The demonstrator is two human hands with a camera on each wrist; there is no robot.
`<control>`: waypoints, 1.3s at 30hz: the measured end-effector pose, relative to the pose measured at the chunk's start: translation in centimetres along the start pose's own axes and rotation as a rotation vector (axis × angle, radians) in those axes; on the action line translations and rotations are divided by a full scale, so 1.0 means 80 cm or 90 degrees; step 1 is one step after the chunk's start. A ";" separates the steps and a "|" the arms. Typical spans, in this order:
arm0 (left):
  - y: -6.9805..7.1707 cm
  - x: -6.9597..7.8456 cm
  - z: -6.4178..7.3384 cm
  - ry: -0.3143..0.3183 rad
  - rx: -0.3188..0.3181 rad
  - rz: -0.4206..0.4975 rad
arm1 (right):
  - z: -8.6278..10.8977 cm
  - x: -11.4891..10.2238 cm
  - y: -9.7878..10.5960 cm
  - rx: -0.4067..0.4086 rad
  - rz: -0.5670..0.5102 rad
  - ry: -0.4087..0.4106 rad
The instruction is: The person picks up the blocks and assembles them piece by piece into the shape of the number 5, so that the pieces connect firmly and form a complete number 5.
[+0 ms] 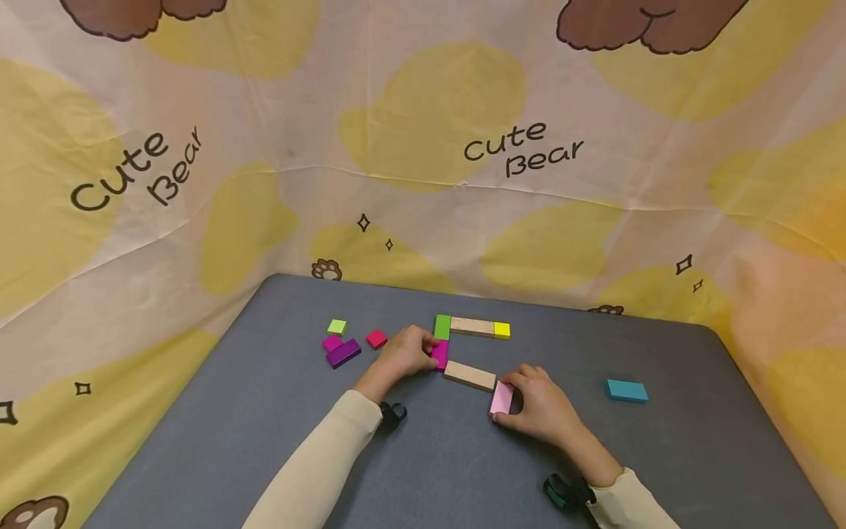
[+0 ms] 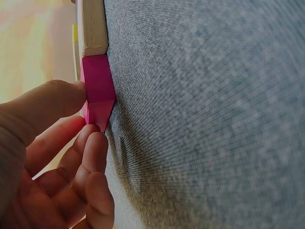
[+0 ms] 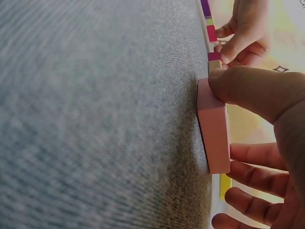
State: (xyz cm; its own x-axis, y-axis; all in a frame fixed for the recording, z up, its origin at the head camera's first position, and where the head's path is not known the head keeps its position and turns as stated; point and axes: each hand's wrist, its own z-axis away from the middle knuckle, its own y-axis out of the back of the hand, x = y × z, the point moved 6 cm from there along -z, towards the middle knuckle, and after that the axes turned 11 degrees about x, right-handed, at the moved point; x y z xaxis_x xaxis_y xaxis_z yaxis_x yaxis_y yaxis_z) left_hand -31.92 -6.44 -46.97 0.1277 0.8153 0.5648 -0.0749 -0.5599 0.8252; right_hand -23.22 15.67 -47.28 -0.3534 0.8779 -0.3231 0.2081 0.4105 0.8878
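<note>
In the head view my left hand holds a magenta block by its left side. The left wrist view has the thumb on this magenta block and the fingertips at its end. My right hand pinches a light pink block between thumb and fingers, flat on the table. A plain wooden block lies between the magenta and pink blocks. Behind the magenta one, a green block adjoins another wooden block, which has a yellow block at its right end.
Left of the row lie a lime block, a red block, a small magenta block and a purple block. A teal block sits on the right of the grey table. Printed cloth hangs behind.
</note>
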 end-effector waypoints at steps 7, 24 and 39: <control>-0.001 0.000 0.000 -0.004 0.004 -0.007 | 0.001 -0.001 0.001 0.002 0.003 0.000; 0.000 0.000 0.000 -0.018 0.010 0.000 | -0.001 -0.006 0.005 0.003 0.001 0.013; 0.000 0.001 0.002 -0.001 0.004 0.007 | -0.001 0.027 0.040 0.074 -0.035 -0.059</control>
State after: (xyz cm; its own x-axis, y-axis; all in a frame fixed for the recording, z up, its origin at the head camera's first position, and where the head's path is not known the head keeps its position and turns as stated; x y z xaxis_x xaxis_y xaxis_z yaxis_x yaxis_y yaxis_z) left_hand -31.74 -6.38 -46.89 0.1287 0.8086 0.5741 -0.0694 -0.5701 0.8186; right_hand -23.43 18.88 -45.14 -0.2830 0.8704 -0.4030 0.2969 0.4790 0.8261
